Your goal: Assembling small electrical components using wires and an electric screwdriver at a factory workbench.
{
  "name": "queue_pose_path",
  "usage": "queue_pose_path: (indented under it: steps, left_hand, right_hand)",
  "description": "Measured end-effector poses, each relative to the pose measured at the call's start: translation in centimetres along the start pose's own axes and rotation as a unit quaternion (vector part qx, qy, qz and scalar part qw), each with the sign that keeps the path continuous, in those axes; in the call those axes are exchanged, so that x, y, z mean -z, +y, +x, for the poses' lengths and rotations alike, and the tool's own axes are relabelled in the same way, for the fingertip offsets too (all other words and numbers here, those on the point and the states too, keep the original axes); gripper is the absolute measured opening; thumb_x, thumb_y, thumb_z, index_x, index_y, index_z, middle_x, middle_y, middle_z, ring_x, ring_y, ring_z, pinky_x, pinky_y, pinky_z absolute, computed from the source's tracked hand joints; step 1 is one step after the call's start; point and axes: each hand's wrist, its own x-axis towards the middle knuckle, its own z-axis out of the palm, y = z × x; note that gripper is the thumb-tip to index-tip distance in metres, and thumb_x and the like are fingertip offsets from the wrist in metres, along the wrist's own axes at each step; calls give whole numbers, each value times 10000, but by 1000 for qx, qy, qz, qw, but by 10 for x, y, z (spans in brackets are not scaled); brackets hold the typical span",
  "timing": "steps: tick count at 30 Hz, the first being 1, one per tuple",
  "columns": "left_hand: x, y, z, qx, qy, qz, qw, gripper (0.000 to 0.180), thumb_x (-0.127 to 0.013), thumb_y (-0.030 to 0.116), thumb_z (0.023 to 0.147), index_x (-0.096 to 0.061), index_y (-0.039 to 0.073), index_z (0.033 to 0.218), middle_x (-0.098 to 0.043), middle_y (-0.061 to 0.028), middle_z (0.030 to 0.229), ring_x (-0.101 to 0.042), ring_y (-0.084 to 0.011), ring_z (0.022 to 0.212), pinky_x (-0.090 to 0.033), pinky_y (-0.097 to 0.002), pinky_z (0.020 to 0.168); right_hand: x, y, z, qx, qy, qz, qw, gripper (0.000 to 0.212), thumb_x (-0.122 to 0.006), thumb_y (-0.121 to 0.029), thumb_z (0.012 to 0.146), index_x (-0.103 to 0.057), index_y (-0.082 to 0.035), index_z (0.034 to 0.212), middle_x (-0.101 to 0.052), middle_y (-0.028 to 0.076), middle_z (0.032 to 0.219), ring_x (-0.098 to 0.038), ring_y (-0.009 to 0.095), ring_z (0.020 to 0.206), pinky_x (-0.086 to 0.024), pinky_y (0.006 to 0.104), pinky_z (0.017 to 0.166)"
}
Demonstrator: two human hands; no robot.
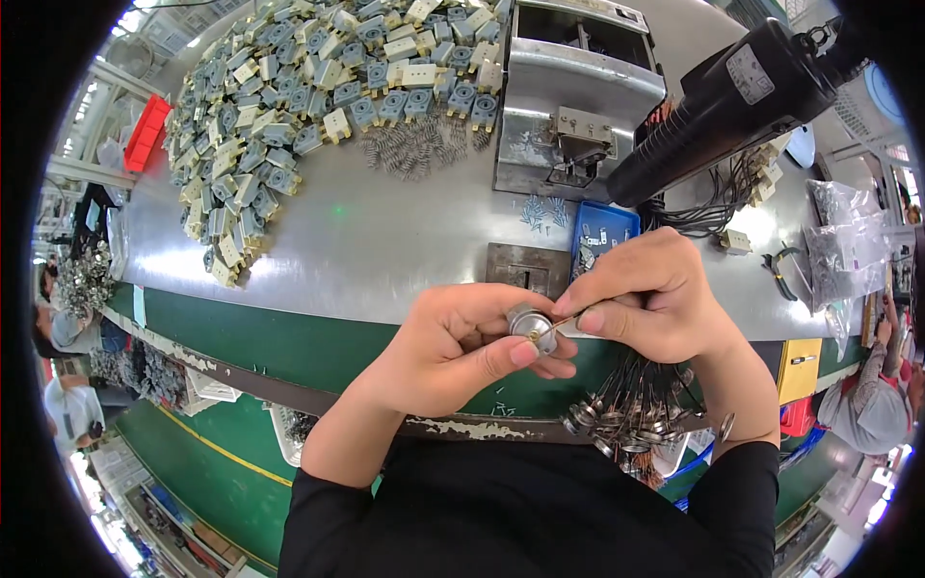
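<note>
Between the thumb and fingers of my left hand [453, 337] sits a small round silver metal part [528, 324] with a brass-coloured centre. My right hand [655, 299] pinches a thin copper-coloured wire or tube [566, 322], whose tip meets the round part near its middle. Both hands are closed and held close together over the front of the table. Just beyond them lies a flat metal fixture [511, 266] with a slot. A bundle of dark leads with round metal discs [631, 419] hangs at the table's front edge, below my right wrist.
A large pile of grey and cream blocks [328, 87] covers the far left, with loose springs [414, 146] beside it. Beyond my hands stand a metal press-like machine [578, 96], a blue tray [605, 223] and a black cylindrical power tool [718, 116]. Pliers [782, 274] lie right.
</note>
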Motion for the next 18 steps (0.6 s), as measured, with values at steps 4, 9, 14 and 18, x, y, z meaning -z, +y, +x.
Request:
queue_pose_path:
  steps: [4, 9, 14, 18]
  left_hand:
    - [-6, 3, 4, -13, 7, -13, 1000, 392, -606, 34, 1020, -534, -146, 1361, -724, -270, 1135, -746, -347, 1046, -640, -521, 904]
    - [0, -3, 2, -41, -30, -19, 999, 408, -734, 45, 954, -567, -126, 1285, -728, -256, 1117, -761, -310, 985, -652, -418, 806]
    - [13, -5, 7, -27, -97, -3, 995, 351, -883, -3, 813, -626, -4, 1052, -723, -96, 1004, -732, -156, 924, -588, -302, 821]
    - [22, -18, 11, -127, -107, 103, 981, 485, -959, 163, 729, -609, -13, 1015, -732, -162, 900, -746, -222, 775, -582, -310, 642]
  right_hand:
    - [-1, -6, 0, 35, 14, -21, 999, 94, -803, -89, 819, -784, -31, 891, -603, 44, 618, -540, 170, 522, -393, 303, 508]
    - [-4, -21, -1, 70, -3, -101, 992, 97, -781, -115, 854, -720, -40, 865, -645, 72, 671, -570, 196, 514, -414, 304, 490]
    - [-13, -18, -3, 72, -1, -104, 992, 147, -855, -96, 741, -714, -60, 755, -548, 22, 571, -473, 158, 437, -306, 305, 443]
    - [-17, -16, -2, 107, 11, -110, 988, 127, -875, -99, 735, -765, -76, 792, -516, 26, 532, -478, 159, 435, -302, 319, 436]
